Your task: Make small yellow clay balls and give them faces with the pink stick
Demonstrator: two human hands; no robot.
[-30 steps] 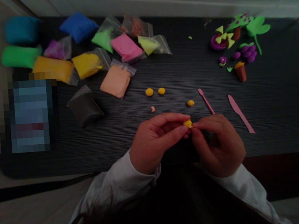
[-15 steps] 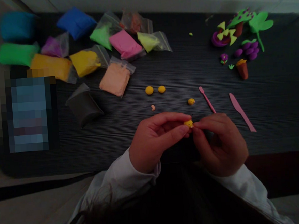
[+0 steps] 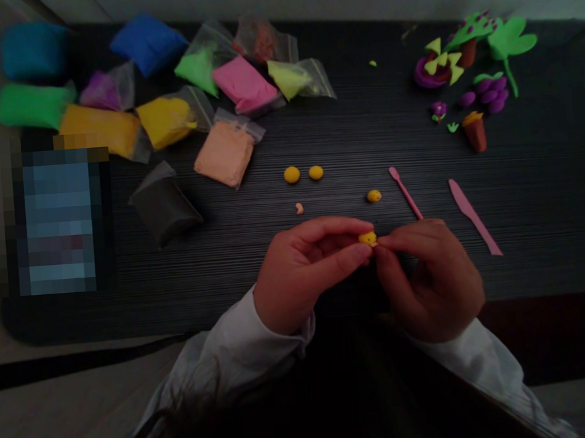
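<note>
Between the thumb and fingers of my left hand [image 3: 306, 271] is a small yellow clay ball [image 3: 367, 238] with a dark dot on it. The fingertips of my right hand [image 3: 429, 276] are pinched together against its lower right side, at a tiny peach clay piece [image 3: 374, 244] that they partly hide. Just beyond my hands lies a yellow clay chick head [image 3: 374, 196] with small dark marks. Two plain yellow clay balls [image 3: 292, 174] rest farther left, and a curved peach clay bit [image 3: 299, 208] sits nearer my left hand.
Bags of coloured clay, among them a peach bag [image 3: 225, 153] and a black bag [image 3: 165, 204], fill the left. A pink clay stick tool [image 3: 405, 193] and pink plastic knife [image 3: 475, 216] lie right. Finished clay plants, including purple grapes [image 3: 491, 95], stand back right. A blurred-out rectangle [image 3: 57, 222] is far left.
The yellow ball has turned slightly between my left fingers. My right fingertips stay against it, with the hands almost in place. The whole view has shifted up a little.
</note>
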